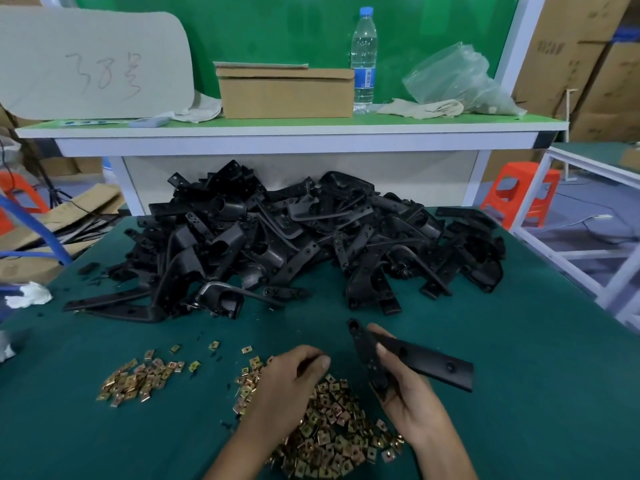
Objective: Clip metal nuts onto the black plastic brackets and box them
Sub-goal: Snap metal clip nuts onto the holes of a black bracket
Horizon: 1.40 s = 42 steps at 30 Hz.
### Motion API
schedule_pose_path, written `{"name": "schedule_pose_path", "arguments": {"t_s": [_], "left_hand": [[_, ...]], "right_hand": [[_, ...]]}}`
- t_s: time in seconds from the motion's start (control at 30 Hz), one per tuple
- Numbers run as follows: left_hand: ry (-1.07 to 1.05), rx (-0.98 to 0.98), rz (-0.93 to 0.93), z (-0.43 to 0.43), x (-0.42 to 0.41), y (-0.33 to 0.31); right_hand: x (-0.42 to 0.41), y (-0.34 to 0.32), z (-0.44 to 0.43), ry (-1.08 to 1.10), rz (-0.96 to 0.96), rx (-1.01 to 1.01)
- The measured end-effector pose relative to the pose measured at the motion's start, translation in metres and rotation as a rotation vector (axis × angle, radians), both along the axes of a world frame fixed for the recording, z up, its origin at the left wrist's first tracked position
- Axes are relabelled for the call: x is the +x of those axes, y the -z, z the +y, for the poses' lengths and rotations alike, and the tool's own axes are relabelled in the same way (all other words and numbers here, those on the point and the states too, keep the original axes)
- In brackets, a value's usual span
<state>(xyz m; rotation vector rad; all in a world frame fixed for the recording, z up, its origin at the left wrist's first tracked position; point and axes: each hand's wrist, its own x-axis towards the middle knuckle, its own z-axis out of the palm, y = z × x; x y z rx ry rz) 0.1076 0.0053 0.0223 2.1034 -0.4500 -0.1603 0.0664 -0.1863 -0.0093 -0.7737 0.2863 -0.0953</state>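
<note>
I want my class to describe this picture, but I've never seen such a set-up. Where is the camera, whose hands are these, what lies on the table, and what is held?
There is no machine here. A person works with bare hands, and one camera worn on their head looks forward and down at them. The right hand holds a black plastic bracket, fingers curled round it. The left hand is curled over a heap of small brass-coloured metal nuts; whether its grip has a nut, I cannot tell. A smaller scatter of nuts lies further left. Behind them, a big pile of brackets sits on the green table. A cardboard box and a water bottle stand on the shelf at the back.
</note>
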Motion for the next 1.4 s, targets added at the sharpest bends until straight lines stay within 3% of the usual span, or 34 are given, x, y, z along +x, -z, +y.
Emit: {"name": "schedule_pose_path", "arguments": {"t_s": [0.17, 0.3, 0.53, 0.73, 1.4], "left_hand": [[0.02, -0.204, 0.158, -0.006, -0.009, -0.005], [0.011, -0.427, 0.369, -0.011, -0.017, -0.008], [0.018, -0.5, 0.429, -0.021, -0.026, -0.006], [-0.078, -0.68, 0.572, -0.034, -0.027, -0.005], [-0.033, -0.733, 0.614, -0.028, -0.019, -0.002]], "right_hand": [[0.001, 0.005, -0.001, 0.035, 0.07, 0.065], [0.001, 0.005, -0.002, 0.023, 0.02, 0.137], [0.002, 0.005, -0.004, 0.03, 0.002, 0.108], [-0.004, 0.006, -0.003, -0.086, -0.028, 0.073], [-0.005, 0.006, 0.001, -0.167, -0.012, 0.034]]}}
